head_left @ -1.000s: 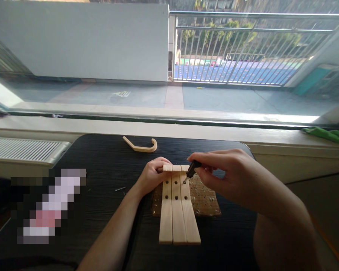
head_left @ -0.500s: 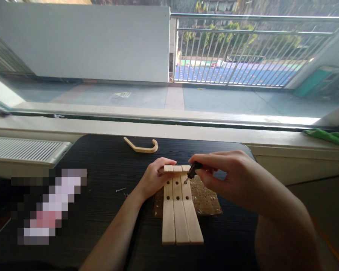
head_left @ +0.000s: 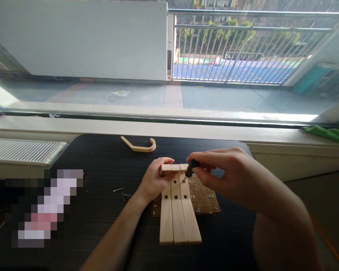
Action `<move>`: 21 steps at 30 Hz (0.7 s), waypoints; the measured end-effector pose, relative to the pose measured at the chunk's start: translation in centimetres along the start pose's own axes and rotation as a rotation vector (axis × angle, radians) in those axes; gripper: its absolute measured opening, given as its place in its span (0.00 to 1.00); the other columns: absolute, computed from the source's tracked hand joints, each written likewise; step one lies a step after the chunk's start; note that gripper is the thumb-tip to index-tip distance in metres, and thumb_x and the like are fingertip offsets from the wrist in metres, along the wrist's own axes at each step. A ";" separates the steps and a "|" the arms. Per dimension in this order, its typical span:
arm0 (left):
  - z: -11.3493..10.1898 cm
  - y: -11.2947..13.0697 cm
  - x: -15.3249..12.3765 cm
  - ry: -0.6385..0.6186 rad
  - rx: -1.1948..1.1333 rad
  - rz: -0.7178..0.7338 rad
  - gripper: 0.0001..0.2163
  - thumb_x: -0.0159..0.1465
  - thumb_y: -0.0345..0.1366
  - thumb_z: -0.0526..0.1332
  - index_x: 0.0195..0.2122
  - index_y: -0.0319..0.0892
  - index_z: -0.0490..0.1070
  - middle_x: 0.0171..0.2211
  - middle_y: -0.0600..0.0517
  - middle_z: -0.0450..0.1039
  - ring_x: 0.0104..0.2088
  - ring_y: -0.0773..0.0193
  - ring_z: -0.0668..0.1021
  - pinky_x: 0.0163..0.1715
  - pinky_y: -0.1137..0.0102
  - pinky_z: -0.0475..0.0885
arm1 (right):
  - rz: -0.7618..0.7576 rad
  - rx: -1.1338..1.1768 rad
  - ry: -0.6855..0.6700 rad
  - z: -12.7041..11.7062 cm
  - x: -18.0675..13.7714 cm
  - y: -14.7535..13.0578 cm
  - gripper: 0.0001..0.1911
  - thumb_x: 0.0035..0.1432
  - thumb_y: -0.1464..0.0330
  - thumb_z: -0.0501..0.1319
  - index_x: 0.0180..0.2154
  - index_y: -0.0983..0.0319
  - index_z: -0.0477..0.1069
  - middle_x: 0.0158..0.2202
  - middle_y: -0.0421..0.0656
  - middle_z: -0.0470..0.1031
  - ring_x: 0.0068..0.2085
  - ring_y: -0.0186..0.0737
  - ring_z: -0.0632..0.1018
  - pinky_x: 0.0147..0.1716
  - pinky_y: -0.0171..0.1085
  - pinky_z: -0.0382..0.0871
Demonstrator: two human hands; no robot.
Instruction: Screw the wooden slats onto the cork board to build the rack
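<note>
Left hand (head_left: 154,180) clamps slats (head_left: 179,214) at their top end, frame centre. Right hand (head_left: 228,175) pinches driver (head_left: 191,167), tip in right slat's upper hole. Looks like fastening; needs tip square, slats steady.

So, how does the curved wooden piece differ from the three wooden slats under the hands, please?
The curved wooden piece is one hooked strip; the wooden slats are three straight ones. The slats show dark holes, the curved piece none. The left hand holds the slats on a perforated board, a black tool at one hole; the curved piece lies untouched on the table. Both are pale wood.
</note>
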State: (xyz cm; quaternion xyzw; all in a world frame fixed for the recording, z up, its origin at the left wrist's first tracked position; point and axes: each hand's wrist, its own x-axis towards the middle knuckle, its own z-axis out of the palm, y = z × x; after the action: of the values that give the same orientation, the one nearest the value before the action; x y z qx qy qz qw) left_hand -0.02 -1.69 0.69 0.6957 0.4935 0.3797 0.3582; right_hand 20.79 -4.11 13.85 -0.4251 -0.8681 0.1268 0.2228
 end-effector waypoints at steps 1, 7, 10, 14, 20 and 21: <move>0.1 0.0 0.0 0.011 0.019 0.006 0.12 0.57 0.37 0.67 0.41 0.42 0.73 0.41 0.47 0.77 0.43 0.56 0.77 0.44 0.62 0.71 | -0.004 0.000 0.003 0.0 0.0 0.0 0.09 0.61 0.70 0.59 0.41 0.60 0.77 0.24 0.35 0.73 0.24 0.30 0.69 0.27 0.33 0.57; 0.0 0.4 0.2 0.000 0.108 0.025 0.12 0.53 0.37 0.70 0.38 0.43 0.73 0.37 0.50 0.77 0.41 0.57 0.77 0.43 0.62 0.70 | 0.003 0.000 0.001 0.1 0.1 0.0 0.09 0.61 0.70 0.59 0.40 0.60 0.77 0.23 0.35 0.72 0.24 0.29 0.69 0.27 0.32 0.57; 0.0 0.8 0.3 -0.002 0.142 0.004 0.11 0.52 0.37 0.70 0.36 0.44 0.73 0.35 0.51 0.77 0.39 0.57 0.77 0.42 0.62 0.70 | 0.000 0.015 -0.007 0.0 0.0 0.0 0.08 0.61 0.70 0.59 0.40 0.60 0.76 0.24 0.35 0.72 0.25 0.29 0.68 0.27 0.32 0.58; 0.2 1.2 0.3 0.001 0.164 -0.046 0.13 0.51 0.38 0.71 0.36 0.44 0.73 0.36 0.50 0.77 0.40 0.55 0.76 0.42 0.61 0.69 | 0.000 0.016 -0.017 0.0 0.0 0.0 0.08 0.61 0.69 0.59 0.39 0.60 0.76 0.23 0.34 0.70 0.24 0.29 0.67 0.26 0.32 0.57; 0.1 1.1 0.3 -0.006 0.157 -0.044 0.11 0.52 0.38 0.70 0.35 0.44 0.72 0.36 0.50 0.77 0.40 0.55 0.76 0.42 0.61 0.69 | 0.003 0.004 -0.013 0.0 0.0 0.1 0.09 0.62 0.68 0.59 0.41 0.60 0.76 0.24 0.34 0.72 0.24 0.29 0.68 0.26 0.32 0.58; 0.1 1.1 0.3 -0.008 0.155 -0.032 0.11 0.52 0.37 0.70 0.35 0.43 0.72 0.36 0.50 0.77 0.40 0.56 0.76 0.42 0.61 0.69 | 0.002 0.001 -0.015 0.0 0.0 0.1 0.08 0.62 0.68 0.59 0.41 0.60 0.76 0.24 0.34 0.72 0.24 0.29 0.68 0.26 0.32 0.58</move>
State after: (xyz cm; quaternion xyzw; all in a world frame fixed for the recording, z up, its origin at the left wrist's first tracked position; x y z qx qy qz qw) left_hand 0.59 -1.70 1.63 0.7150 0.5309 0.3317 0.3112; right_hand 20.87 -4.09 13.82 -0.4250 -0.8692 0.1307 0.2164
